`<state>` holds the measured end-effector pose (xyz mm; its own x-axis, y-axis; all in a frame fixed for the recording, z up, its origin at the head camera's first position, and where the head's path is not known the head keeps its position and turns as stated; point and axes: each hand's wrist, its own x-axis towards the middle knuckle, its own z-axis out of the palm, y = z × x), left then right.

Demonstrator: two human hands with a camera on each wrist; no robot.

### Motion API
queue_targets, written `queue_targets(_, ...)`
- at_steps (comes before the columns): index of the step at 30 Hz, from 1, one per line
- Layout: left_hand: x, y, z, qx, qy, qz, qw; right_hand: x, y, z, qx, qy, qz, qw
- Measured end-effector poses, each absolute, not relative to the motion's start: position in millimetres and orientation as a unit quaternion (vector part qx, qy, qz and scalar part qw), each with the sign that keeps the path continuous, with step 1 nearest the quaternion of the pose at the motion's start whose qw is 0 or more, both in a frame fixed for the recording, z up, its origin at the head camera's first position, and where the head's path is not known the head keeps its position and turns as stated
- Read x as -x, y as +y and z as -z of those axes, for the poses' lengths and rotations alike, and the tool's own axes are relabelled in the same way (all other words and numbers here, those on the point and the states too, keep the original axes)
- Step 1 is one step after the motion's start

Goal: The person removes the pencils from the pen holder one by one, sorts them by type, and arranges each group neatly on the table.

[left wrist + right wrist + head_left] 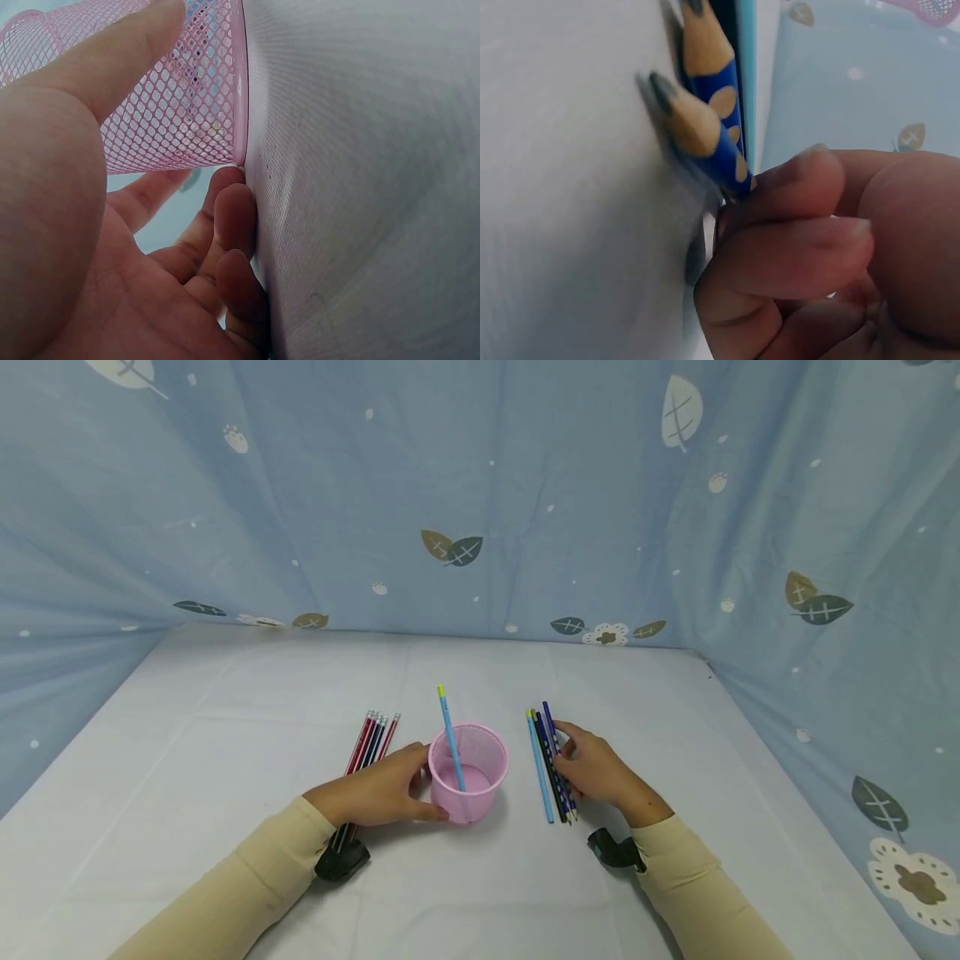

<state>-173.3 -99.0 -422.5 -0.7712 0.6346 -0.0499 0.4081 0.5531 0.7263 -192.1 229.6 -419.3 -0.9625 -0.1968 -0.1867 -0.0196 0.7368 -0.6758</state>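
A pink mesh pencil cup (467,807) stands upright on the table, with a light-blue pencil (451,735) leaning inside it. My left hand (382,787) holds the cup from its left side, thumb and index finger on opposite sides of the mesh (150,135). Right of the cup lies a small group of pencils: a light-blue one (540,768), dark ones (551,777) and blue ones with pale spots. At their right edge my right hand (596,768) pinches a spotted blue pencil (697,127), its sharpened tip towards me. The fingertips partly hide that pencil's shaft.
Several red and dark pencils (365,745) lie left of the cup, partly under my left hand and wrist. A white cloth (480,893) covers the table. Blue leaf-print curtain (480,485) hangs behind and along the sides.
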Motion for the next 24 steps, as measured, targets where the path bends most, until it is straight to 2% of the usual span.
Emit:
queue_targets(18,171.9,-101.8,420.8,-0.302,0.866,-0.369,0.152,188.3,223.8,414.8,0.071,0.933,0.335,0.111)
queue_targets(21,172.6,-101.0,421.7,-0.304,0.866,-0.368,0.152,186.5,222.2,412.5,0.085,0.939,0.323,0.078)
queue_targets(24,173.2,-99.2,423.3,-0.308,0.864,-0.367,0.153,179.4,216.3,404.5,0.102,0.939,0.329,0.019)
